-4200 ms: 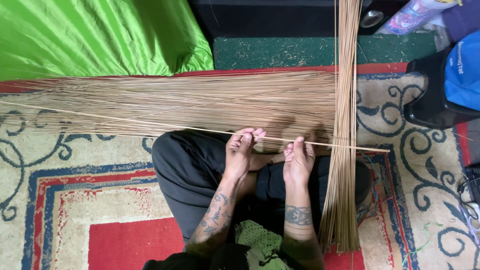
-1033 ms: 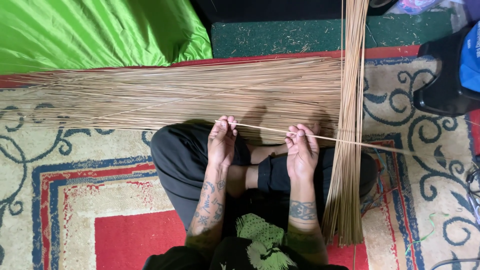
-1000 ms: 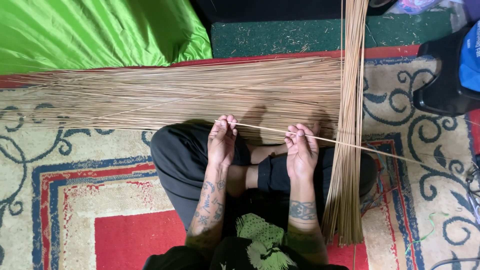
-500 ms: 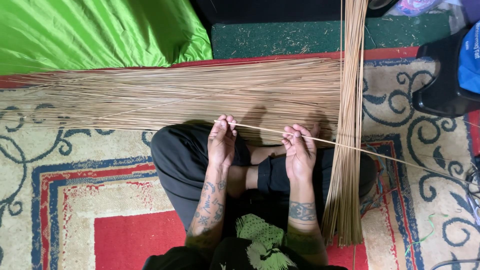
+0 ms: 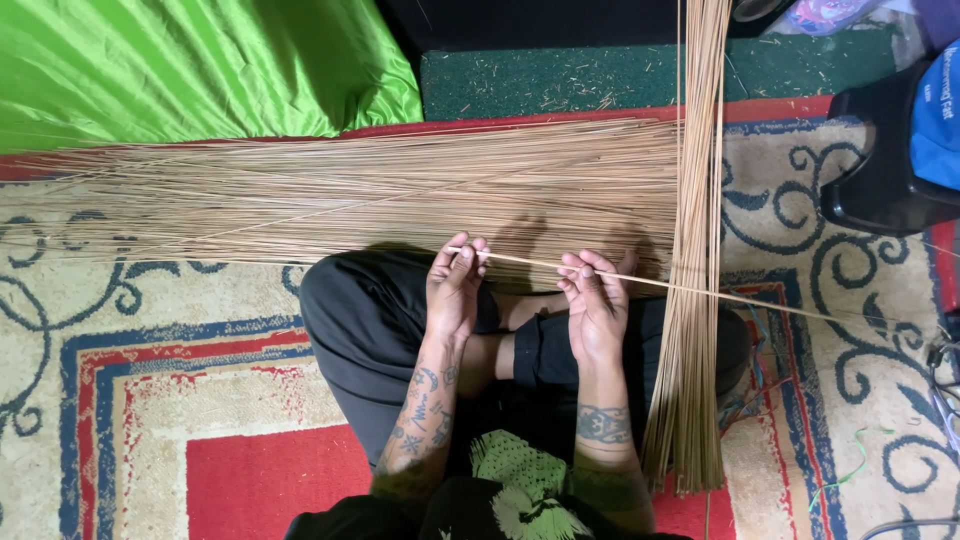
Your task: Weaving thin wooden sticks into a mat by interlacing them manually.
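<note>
Both hands sit close over the person's crossed legs in dark trousers (image 5: 370, 340), palms turned toward each other. Left hand (image 5: 455, 290) pinches the near end of a single thin stick (image 5: 700, 292) between thumb and fingertips; that end lies right at the fingers. Right hand (image 5: 595, 305) curls around the same stick a little farther along, fingers bent and closed lightly on it, so the stick passes through both grips.

From the left hand the stick runs rightward and slightly toward the person, a long shallow slant. It leaves the right hand, crosses the upright bundle of sticks (image 5: 690, 300) that stands lengthwise away from the person on the right side, and tapers out over the patterned carpet (image 5: 180, 400) well beyond it. So its long axis lies almost across the body, left to right, and nearly all of its free length is on the right; the right hand is the nearer one to that free part, the left holds the tip.

Just past the hands, a wide layer of sticks (image 5: 350, 190) lies flat on the carpet, its axis also left to right, nearly parallel with the held stick and at right angles to the upright bundle, which crosses over its right end. Farther still are a green cloth (image 5: 180, 60) and a dark green mat (image 5: 600, 75).
</note>
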